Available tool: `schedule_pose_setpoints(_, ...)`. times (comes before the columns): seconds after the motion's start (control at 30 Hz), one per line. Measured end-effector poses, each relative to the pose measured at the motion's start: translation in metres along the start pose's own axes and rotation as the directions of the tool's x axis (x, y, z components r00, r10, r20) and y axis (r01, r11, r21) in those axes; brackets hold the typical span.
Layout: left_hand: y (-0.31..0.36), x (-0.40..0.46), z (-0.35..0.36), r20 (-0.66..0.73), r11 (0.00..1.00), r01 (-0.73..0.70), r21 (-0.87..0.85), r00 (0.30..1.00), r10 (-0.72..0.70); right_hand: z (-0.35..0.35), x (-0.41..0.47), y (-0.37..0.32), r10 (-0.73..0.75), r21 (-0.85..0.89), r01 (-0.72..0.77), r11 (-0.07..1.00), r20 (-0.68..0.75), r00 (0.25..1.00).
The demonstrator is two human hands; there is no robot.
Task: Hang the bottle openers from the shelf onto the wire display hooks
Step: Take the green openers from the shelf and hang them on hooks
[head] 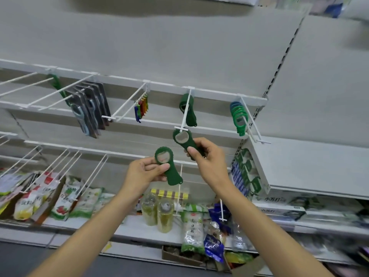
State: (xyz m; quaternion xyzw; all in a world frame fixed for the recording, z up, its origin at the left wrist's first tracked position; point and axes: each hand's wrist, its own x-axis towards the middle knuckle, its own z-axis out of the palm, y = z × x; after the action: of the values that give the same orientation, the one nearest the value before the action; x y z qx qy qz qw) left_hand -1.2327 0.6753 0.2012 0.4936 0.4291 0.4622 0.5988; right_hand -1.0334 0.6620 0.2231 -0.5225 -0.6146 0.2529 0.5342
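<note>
My right hand grips the handle of a dark green bottle opener. Its round head sits right at the T-shaped tip of a white wire hook. Further back on that hook hang dark green openers. My left hand pinches a second dark green opener just below its round head, lower and to the left of the first. Both openers are held upright, head up.
Neighbouring hooks carry lighter green and blue openers, small coloured openers and carded tools. A bare grey shelf juts out at right. Below stand food packets and bottles under lower wire hooks.
</note>
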Motion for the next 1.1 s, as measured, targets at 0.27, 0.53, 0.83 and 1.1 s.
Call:
schedule_pose_setpoints(0.27, -0.001, 0.016, 0.009, -0.023, 0.999, -0.021, -0.032, 1.000, 0.020, 0.002, 0.025, 0.013, 0.034, 0.036, -0.035, 0.999, 0.038, 0.999)
schedule_pose_setpoints(0.53, 0.000, 0.029, 0.009, -0.001, 0.998, -0.063, -0.002, 0.998, 0.063, 0.001, 0.063, 0.034, 0.051, -0.009, -0.051, 0.999, 0.048, 0.998)
schedule_pose_setpoints(0.83, 0.007, 0.042, 0.004, 0.052, 0.998, -0.070, 0.007, 0.996, 0.069, 0.000, 0.112, 0.050, 0.168, 0.019, -0.168, 0.986, -0.015, 0.986)
schedule_pose_setpoints(1.1, 0.000, 0.047, -0.005, 0.049, 0.995, -0.051, 0.084, 0.998, 0.047, -0.004, 0.149, 0.062, 0.264, -0.001, -0.265, 0.964, -0.080, 0.961)
